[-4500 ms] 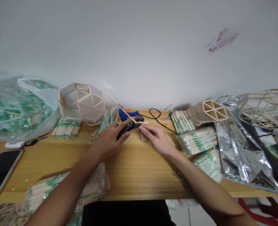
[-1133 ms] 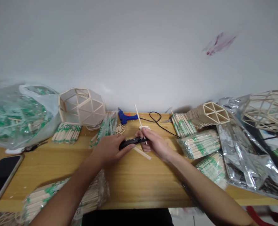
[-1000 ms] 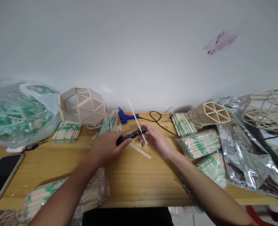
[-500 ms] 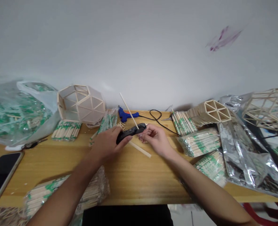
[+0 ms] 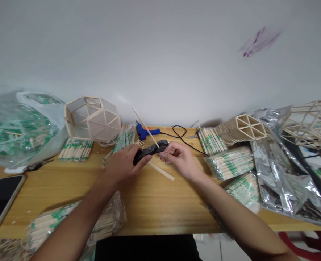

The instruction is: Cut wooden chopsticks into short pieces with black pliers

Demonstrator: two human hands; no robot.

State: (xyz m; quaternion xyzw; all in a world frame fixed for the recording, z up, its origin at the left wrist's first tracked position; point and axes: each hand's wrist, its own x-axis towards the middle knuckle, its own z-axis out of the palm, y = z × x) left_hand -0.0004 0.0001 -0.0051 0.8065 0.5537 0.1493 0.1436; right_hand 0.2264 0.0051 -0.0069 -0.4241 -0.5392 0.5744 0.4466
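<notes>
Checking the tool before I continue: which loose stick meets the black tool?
The single stick slanting up from the black tool in the left hand, crossing the blue glue gun in view; the sticks below lie on the table.

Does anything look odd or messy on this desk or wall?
Yes: a purplish smear marks the pale wall at upper right, standing out against the plain surface. Pale specks also lie loose near the phone.

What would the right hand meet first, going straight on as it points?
Most likely the black tool held in the left hand, just ahead of the right hand; whether the two touch is unclear.
</notes>
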